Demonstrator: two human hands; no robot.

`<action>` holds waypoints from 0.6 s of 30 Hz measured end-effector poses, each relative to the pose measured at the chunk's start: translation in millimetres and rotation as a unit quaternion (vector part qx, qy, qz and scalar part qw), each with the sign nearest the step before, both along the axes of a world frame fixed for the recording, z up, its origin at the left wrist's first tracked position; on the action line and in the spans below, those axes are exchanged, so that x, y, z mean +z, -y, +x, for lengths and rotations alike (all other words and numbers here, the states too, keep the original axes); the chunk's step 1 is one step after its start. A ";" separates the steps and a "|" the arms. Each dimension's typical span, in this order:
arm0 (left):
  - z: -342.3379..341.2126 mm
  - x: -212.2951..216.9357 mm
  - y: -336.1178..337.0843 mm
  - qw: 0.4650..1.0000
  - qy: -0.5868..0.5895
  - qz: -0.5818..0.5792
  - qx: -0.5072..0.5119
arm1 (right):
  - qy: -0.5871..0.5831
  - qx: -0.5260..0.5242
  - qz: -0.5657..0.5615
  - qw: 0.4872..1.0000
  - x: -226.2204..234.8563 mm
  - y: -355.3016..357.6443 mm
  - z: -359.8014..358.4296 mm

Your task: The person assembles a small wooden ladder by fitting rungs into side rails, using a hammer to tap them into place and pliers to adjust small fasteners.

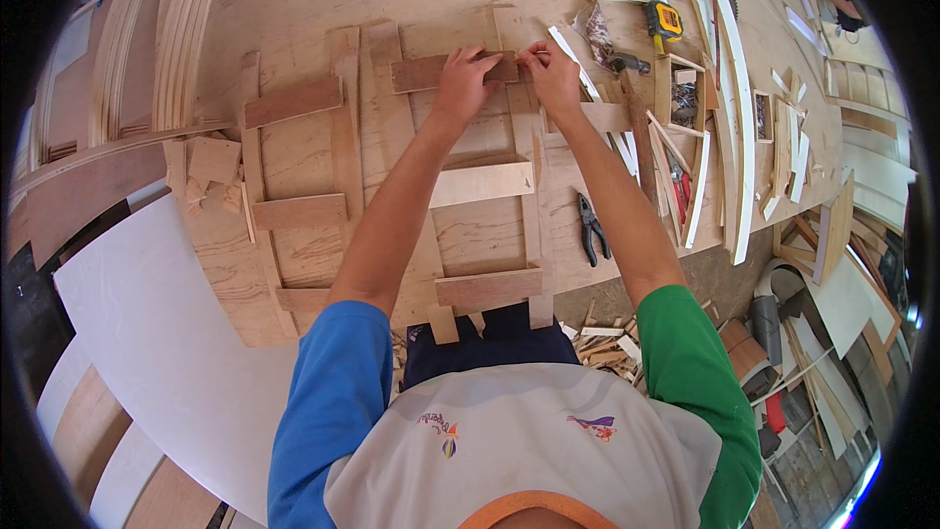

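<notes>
A brown wooden slat [413,75] lies across the far part of a ladder-like wooden frame [423,253]. My left hand [464,86] grips this slat near its middle, fingers curled over it. At the slat's right end, my right hand [551,78] is closed in a pinch; whatever its fingertips hold is too small to make out. Nearer to me, a pale crosspiece [482,185] and a brown crosspiece [488,288] span the same two rails. Just right of my right hand lies a hammer [628,64], its dark head pointing away from me.
Another slatted frame [262,176] lies at left. Pliers [591,229], a yellow tape measure [664,22] and a wooden box of small metal pieces [682,96] are on the right. Long strips [729,108] edge the bench there. A large white sheet [176,304] stands near left.
</notes>
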State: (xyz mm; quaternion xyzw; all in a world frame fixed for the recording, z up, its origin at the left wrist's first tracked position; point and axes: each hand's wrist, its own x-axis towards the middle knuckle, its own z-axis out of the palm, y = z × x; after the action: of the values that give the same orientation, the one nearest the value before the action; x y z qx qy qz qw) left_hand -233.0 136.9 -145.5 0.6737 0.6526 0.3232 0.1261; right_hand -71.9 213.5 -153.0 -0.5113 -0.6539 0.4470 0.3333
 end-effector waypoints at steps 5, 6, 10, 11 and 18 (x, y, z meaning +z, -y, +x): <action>1.1 3.6 0.8 1.000 0.000 0.000 0.005 | 0.006 -0.003 0.004 1.000 -1.3 -0.2 0.3; 1.3 4.4 1.1 1.000 0.000 0.000 0.006 | 0.011 -0.004 0.008 1.000 -1.4 -0.2 0.4; 0.0 2.2 0.4 1.000 0.004 0.003 0.007 | 0.041 -0.006 0.041 0.998 4.9 2.4 -1.3; 0.5 3.0 -0.1 1.000 0.006 0.000 0.007 | 0.042 -0.007 0.053 0.998 5.5 3.2 -1.3; 9.9 -0.6 -2.1 0.999 0.001 0.017 0.048 | 0.084 0.008 0.120 0.989 15.7 10.4 -4.9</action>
State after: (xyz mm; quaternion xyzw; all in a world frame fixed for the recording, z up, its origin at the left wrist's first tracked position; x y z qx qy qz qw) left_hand -223.1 139.0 -146.1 0.6433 0.6784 0.3406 0.0997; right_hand -76.8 203.1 -137.2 -0.4980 -0.7325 0.3237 0.3326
